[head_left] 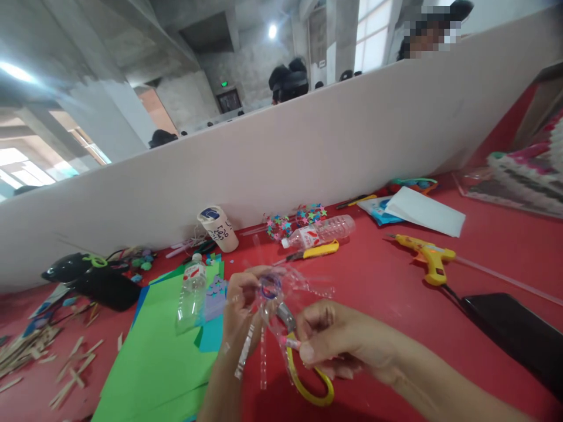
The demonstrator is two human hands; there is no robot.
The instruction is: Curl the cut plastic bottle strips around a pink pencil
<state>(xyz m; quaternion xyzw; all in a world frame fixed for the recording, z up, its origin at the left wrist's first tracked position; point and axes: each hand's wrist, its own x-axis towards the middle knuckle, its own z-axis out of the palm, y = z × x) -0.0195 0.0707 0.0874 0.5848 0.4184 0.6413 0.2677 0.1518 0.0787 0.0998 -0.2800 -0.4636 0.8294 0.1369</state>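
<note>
In the head view, my left hand [241, 302] is closed around a clear plastic bottle piece [270, 286] cut into strips, with a purple ring at its middle. Its strips fan out to the right and hang below. My right hand [329, 337] pinches a clear strip [291, 343] with a pinkish end between thumb and fingers. Yellow-handled scissors [323, 398] show just beneath these fingers; whether they lie on the table or touch the hand, I cannot tell. Just beyond is a yellow utility knife [321, 249], and behind it a clear bottle [328, 231] on its side.
A yellow glue gun [428, 258] lies at the right near a black object [514, 334]. Green paper sheets [153, 346] and another clear bottle [192, 299] are at the left, with wooden sticks [74, 375] beyond. A white cup [219, 228] stands by the white partition [246, 170].
</note>
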